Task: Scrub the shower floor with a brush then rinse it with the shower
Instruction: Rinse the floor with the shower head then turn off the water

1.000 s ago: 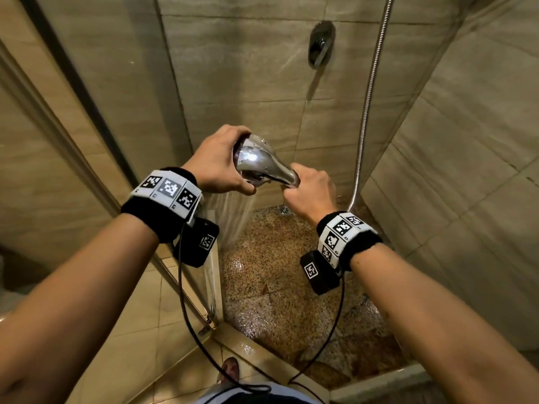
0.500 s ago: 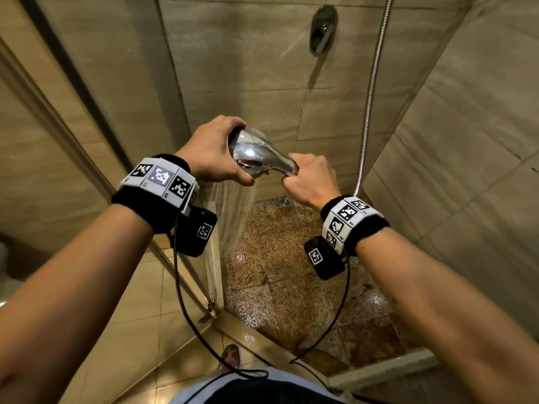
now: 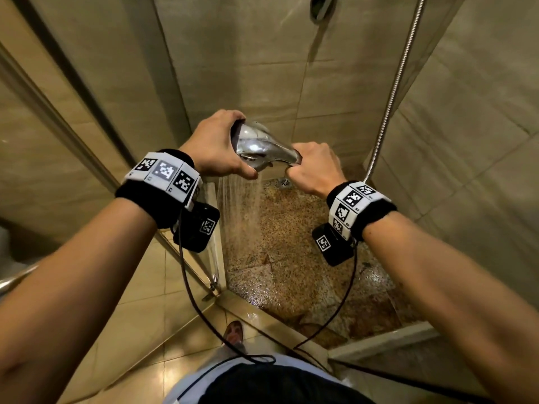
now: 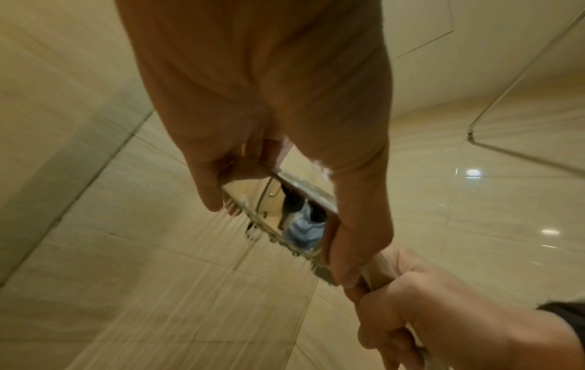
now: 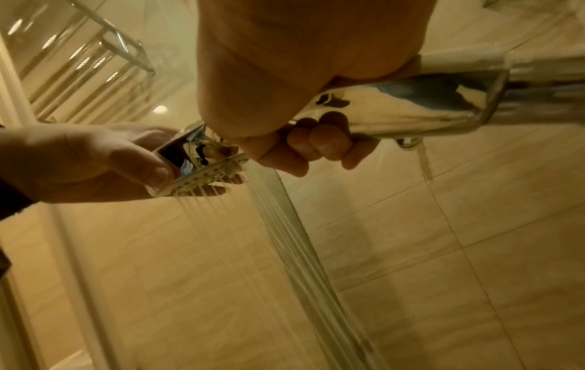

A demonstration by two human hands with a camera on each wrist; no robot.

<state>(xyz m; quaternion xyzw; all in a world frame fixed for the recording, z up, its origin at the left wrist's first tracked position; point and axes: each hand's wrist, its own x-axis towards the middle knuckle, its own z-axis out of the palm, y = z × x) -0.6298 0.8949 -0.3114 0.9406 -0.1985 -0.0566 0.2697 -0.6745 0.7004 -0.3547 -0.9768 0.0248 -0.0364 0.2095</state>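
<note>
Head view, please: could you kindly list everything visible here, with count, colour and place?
shower head: one, chrome, held above the floor, spraying water downward
hose: one, silver, hanging along the right wall
shower floor: one, speckled brown, wet, below the spray
drain: one, metal, far corner
wall valve: one, dark chrome, back wall, top
glass door: one, clear, left
left hand: grips the spray end
right hand: grips the handle

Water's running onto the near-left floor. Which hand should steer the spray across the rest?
Right. The right hand is wrapped around the handle of the shower head, hose side; the left hand only grips the rim of the head.
</note>
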